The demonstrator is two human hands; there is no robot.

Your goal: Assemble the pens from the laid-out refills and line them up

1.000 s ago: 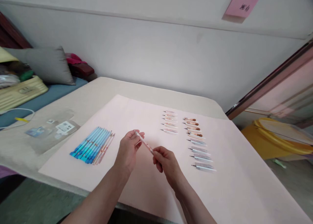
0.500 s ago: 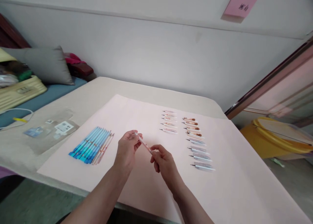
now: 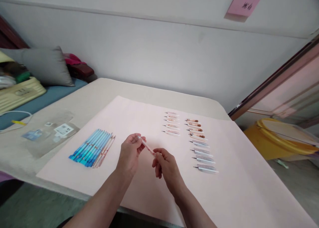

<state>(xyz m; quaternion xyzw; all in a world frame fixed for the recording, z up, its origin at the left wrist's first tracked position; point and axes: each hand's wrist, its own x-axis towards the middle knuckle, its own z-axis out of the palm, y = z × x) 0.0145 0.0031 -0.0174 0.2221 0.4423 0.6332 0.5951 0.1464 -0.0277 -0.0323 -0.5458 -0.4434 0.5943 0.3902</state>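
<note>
A slim pale pink pen (image 3: 147, 146) is held slantwise between my two hands, above the pink sheet (image 3: 134, 115). The fingers of my left hand (image 3: 131, 151) pinch its upper left end. At its lower right end, my right hand (image 3: 165, 165) grips it between thumb and forefinger; that tip is hidden by the fingers. To the left lies a row of blue pens (image 3: 91, 148) with a few pinkish pens (image 3: 104, 151) beside them. On the right, several pen refills (image 3: 171, 125) with dark tips and patterned wraps lie in one column, and several more refills (image 3: 203, 160) in another.
A clear plastic bag (image 3: 47, 141) with labels lies on the cream table (image 3: 89, 95), left of the sheet. Beyond are a grey cushion (image 3: 50, 66) and a yellow basket (image 3: 22, 93). A yellow tub (image 3: 274, 138) stands off the table's right side. A wall (image 3: 139, 52) rises behind.
Both hands keep hold of the pen in nearly the same place. The right fingers have shifted slightly on its lower end. The whole view has drifted a little.
</note>
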